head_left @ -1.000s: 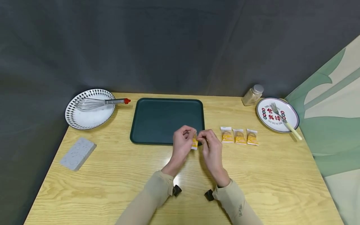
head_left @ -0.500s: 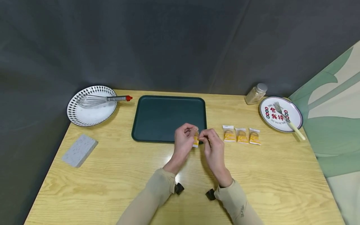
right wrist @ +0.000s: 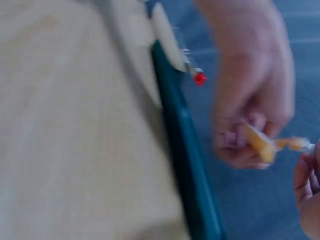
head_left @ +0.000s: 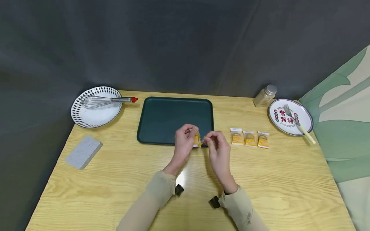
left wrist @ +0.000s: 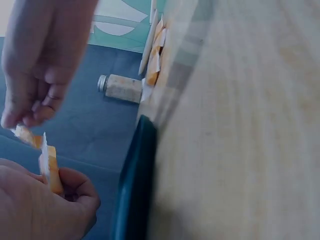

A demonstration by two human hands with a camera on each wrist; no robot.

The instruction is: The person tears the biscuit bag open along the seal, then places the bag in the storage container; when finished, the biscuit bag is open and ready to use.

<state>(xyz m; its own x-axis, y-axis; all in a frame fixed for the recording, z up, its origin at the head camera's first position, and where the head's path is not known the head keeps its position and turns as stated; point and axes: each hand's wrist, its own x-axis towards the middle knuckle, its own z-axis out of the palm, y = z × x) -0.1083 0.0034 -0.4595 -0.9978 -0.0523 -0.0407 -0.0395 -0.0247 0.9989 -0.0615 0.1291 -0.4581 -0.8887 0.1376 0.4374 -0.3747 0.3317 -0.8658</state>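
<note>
In the head view, my left hand (head_left: 183, 141) pinches a small yellow-and-clear snack packet (head_left: 197, 140) above the dark green tray's (head_left: 173, 118) near right corner. My right hand (head_left: 218, 147) pinches a strip of wrapper at the packet's right side. Seen from the left wrist, that wrapper strip (left wrist: 27, 136) stretches from the right fingertips towards the packet, which looks partly torn. The right wrist view shows the packet (right wrist: 261, 145) blurred, with the strip (right wrist: 295, 143) joining it to the right fingers. Its contents are hard to make out.
Three similar packets (head_left: 250, 139) lie in a row to the right. Behind them stand a glass jar (head_left: 265, 95) and a plate (head_left: 284, 126) bearing a fork (head_left: 297, 123). At left are a patterned bowl (head_left: 101, 118) with a whisk (head_left: 107, 101) and a grey block (head_left: 83, 152).
My left hand has moved slightly left with the packet, away from the right hand. The gap between the hands has widened, and a strip of wrapper now spans it. The head view has shifted slightly.
</note>
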